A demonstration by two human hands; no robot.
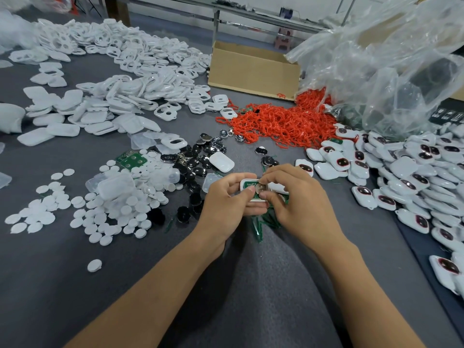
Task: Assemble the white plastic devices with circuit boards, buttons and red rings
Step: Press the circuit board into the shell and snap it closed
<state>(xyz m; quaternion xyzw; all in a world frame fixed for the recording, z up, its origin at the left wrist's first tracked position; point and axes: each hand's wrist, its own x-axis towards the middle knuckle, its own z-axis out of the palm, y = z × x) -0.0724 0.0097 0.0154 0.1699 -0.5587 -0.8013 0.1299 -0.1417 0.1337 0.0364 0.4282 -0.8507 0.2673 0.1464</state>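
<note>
A person's left hand [226, 199] grips a white shell [246, 182] above a grey table [75, 285]. A green circuit board [251, 184] sits inside the shell. The right hand [298, 207] pinches a silver disc [261, 188], which looks like a coin cell, against the board. Loose green boards [259, 226] lie directly under the hands.

To the left, white round pads [110, 217] spread across the table around a clear plastic tub [113, 183]; whether the tub holds anything cannot be told. Beyond the hands lies a scatter of black and silver buttons [198, 159], with more circuit boards [131, 160] beside it. On the right, finished devices [401, 172], white with dark windows rimmed in red, are heaped along the table edge.

Farther back, a tangle of red rings [283, 124] lies loose in front of an open cardboard box [253, 71], whose inside is hidden. A small red mark [281, 95] on the box's lower corner is too small to read. A crumpled clear plastic bag [389, 59] slumps at far right, spilling over the rings. At far left, white covers [113, 71] with cut-out holes are piled in a long drift.
</note>
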